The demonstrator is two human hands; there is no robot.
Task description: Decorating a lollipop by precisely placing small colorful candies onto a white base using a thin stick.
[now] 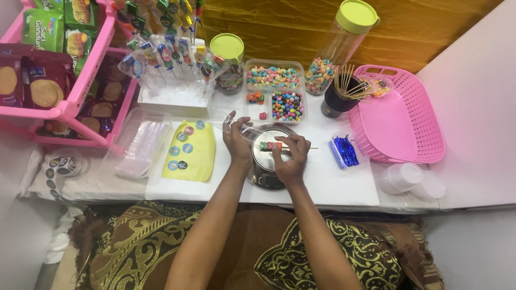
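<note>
Skewer (279, 146) lies crosswise, tip pointing right, pinched in right hand (290, 156), while left hand (235, 140) just beside it grips a clear bag (236, 124) over the scale (267, 161).

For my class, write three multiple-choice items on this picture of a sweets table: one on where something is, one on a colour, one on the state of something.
1. Where is the pink basket?
A. at the right end of the table
B. on the floor
C. beneath the yellow sheet

2. What colour is the lid of the tall jar?
A. red
B. yellow-green
C. black

3. What is the right hand doing?
A. resting flat and empty
B. holding a skewer of sweets
C. gripping the jar

Answers:
1 A, it sits at the table's right end, beside the dark cup of sticks.
2 B, the cap is yellow-green.
3 B, its fingers pinch the skewer over the metal scale, while the left hand holds a clear wrapper.
</note>
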